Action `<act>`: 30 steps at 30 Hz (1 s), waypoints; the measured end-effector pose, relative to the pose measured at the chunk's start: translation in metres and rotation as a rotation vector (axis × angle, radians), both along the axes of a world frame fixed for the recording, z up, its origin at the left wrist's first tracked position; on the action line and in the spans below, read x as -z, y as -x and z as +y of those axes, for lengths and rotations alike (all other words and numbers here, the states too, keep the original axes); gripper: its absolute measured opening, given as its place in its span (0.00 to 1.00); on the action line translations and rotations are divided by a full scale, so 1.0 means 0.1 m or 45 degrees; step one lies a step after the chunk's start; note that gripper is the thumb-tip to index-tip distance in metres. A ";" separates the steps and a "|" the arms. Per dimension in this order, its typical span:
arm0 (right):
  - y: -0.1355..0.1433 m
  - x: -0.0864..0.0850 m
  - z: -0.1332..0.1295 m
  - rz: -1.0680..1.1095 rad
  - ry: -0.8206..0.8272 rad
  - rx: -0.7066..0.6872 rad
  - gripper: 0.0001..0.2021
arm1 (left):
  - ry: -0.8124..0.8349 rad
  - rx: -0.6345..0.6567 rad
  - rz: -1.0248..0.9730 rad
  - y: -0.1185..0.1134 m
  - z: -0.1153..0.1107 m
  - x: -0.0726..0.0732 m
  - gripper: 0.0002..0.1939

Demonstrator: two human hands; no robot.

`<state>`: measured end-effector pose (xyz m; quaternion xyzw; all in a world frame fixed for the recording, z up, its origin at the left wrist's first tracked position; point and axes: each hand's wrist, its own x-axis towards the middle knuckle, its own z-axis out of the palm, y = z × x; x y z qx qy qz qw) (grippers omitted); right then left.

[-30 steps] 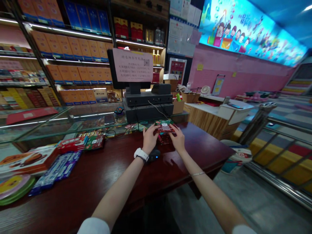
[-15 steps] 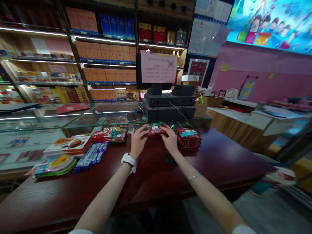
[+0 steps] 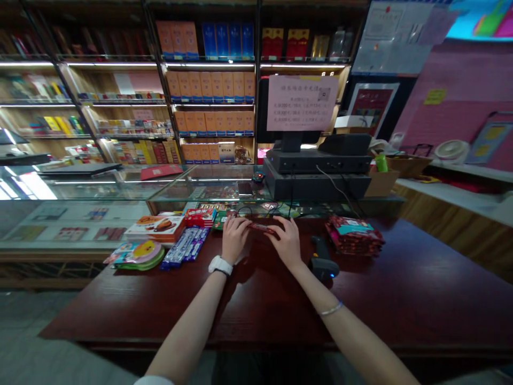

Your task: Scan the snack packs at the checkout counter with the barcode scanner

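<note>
Between my two hands, above the dark red desk, is a thin red snack packet (image 3: 262, 228), seen nearly edge-on. My left hand (image 3: 235, 239), with a white watch at the wrist, is closed on its left end. At the other end, my right hand (image 3: 287, 243) pinches it between thumb and fingers. A green packet (image 3: 219, 220) lies partly hidden behind my left hand. To the right of my right hand are a black barcode scanner (image 3: 323, 263) with a blue light and a stack of red packets (image 3: 355, 235).
Purple-blue wrapped bars (image 3: 185, 247), an orange and white box (image 3: 154, 229), a red and white pack (image 3: 200, 217) and round colourful packs (image 3: 140, 254) lie on the left. A glass counter (image 3: 216, 188) and a dark register with a monitor (image 3: 316, 164) stand behind.
The packet has tipped from showing its printed face to nearly edge-on, still in both hands. My view has turned left, so the shelves and stack appear farther right. The scanner now shows clearly.
</note>
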<state>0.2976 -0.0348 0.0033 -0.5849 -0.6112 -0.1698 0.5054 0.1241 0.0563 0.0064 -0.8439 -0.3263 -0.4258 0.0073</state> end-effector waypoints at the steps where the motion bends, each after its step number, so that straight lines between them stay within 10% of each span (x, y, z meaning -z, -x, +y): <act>1: -0.01 0.01 -0.01 0.018 -0.009 0.000 0.05 | -0.006 0.001 0.005 -0.01 -0.01 -0.01 0.12; 12: -0.22 0.04 0.09 0.391 0.009 -0.195 0.09 | -0.024 -0.005 0.036 -0.01 -0.12 -0.08 0.14; 20: -0.36 0.10 0.18 0.610 0.129 -0.278 0.16 | -0.122 0.088 0.257 -0.01 -0.11 -0.04 0.39; 30: -0.37 0.13 0.20 0.683 0.217 -0.286 0.18 | -0.076 0.089 0.409 -0.07 -0.16 -0.04 0.44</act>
